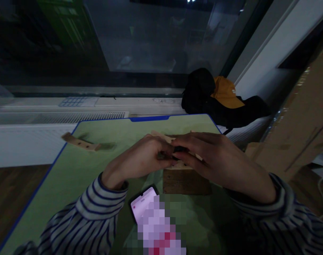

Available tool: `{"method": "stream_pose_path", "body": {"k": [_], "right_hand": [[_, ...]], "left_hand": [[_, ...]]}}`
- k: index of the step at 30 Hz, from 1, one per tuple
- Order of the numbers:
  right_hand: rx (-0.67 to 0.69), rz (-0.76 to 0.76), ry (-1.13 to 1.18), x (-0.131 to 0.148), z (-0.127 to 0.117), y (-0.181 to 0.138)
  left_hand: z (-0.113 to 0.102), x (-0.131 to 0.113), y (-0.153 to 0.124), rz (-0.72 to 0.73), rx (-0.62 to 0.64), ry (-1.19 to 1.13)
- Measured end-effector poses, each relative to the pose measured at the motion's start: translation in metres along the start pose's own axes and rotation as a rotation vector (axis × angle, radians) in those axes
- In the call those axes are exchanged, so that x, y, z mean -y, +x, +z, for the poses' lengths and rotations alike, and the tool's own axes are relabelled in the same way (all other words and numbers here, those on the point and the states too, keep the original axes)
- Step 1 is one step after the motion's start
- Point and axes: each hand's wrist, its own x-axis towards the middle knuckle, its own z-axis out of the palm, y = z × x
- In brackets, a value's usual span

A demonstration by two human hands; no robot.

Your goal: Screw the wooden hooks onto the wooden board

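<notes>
Both my hands meet over a wooden block (pixel 185 180) in the middle of a green mat (pixel 79 177). My left hand (pixel 140 157) is curled, its fingers pinched on a small dark piece between the hands. My right hand (pixel 214 159) lies over thin light wooden strips (pixel 161 136) on top of the block, fingers pressed together on the same piece. What the small piece is I cannot make out in the dim light. Both sleeves are striped.
A loose wooden strip with holes (pixel 80 142) lies at the mat's far left. A lit phone (pixel 148 209) rests near me. A black bag with an orange cap (pixel 225 94) sits on the sill by the dark window. Cardboard (pixel 296 127) stands at right.
</notes>
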Motion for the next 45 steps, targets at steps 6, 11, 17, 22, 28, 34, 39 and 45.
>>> {"method": "stream_pose_path", "body": {"k": [6, 11, 17, 22, 28, 34, 39, 45], "right_hand": [[0.005, -0.028, 0.038, 0.0016, -0.0015, -0.0006], [0.012, -0.051, 0.066, 0.0019, -0.0030, -0.0021], [-0.003, -0.028, 0.017, 0.0001, -0.0019, -0.0003], [-0.003, -0.020, 0.016, -0.0003, -0.0016, -0.0003], [-0.001, -0.033, 0.064, 0.0015, -0.0019, -0.0005], [0.009, -0.037, 0.046, 0.0003, -0.0016, -0.0012], [0.008, -0.013, 0.016, -0.0008, -0.0008, -0.0006], [0.010, -0.006, 0.031, -0.0010, -0.0004, 0.0001]], "left_hand": [[-0.0017, 0.0008, -0.0007, -0.004, -0.021, 0.019], [-0.0012, 0.0035, -0.0010, 0.010, 0.019, -0.022], [-0.0020, 0.0024, 0.0002, 0.053, 0.063, -0.063], [-0.0018, -0.0006, -0.0002, 0.012, 0.033, -0.023], [-0.0007, -0.0008, -0.0001, -0.025, -0.015, -0.025], [-0.0010, -0.0002, 0.0002, 0.014, 0.017, -0.004], [-0.0022, -0.0002, -0.0007, 0.049, 0.061, -0.015], [-0.0030, -0.0027, -0.0012, -0.013, 0.047, -0.015]]}}
